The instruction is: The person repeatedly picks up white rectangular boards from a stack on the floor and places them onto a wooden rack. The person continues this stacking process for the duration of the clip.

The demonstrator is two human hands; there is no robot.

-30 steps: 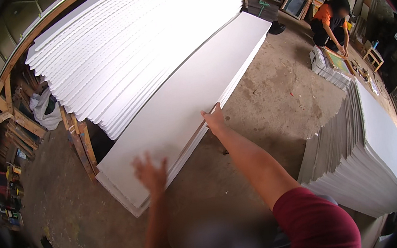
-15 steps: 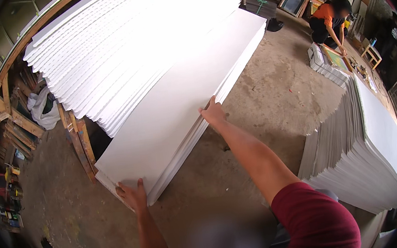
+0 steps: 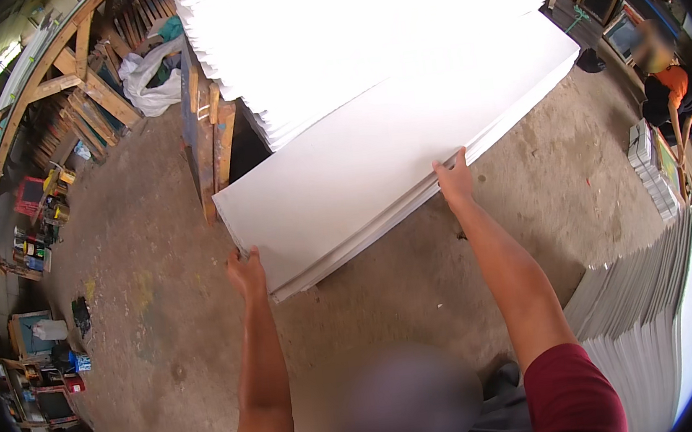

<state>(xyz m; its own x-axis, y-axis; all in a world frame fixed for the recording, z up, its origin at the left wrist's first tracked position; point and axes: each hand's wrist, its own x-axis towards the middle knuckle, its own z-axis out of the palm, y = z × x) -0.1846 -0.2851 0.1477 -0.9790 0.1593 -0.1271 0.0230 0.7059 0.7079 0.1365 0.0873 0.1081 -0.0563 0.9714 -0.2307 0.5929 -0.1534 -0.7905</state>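
A few long white boards (image 3: 374,162) lie together, tilted, with their near end out over the concrete floor. My left hand (image 3: 245,270) grips the near corner of them from below. My right hand (image 3: 453,178) clasps their long right edge, fingers on top. The boards' far end lies against a tall, brightly lit stack of the same white boards (image 3: 360,29) on a wooden rack (image 3: 206,129).
A second stack of white boards (image 3: 653,327) stands at my right. A person in an orange top (image 3: 670,89) bends over small stacked pieces (image 3: 649,167) at the far right. Wooden frames, a white sack (image 3: 148,85) and clutter line the left side.
My left hand moved from flat on the boards to gripping their near corner. The boards' near end has swung nearer to me. My view has shifted, the big stack now straight ahead.
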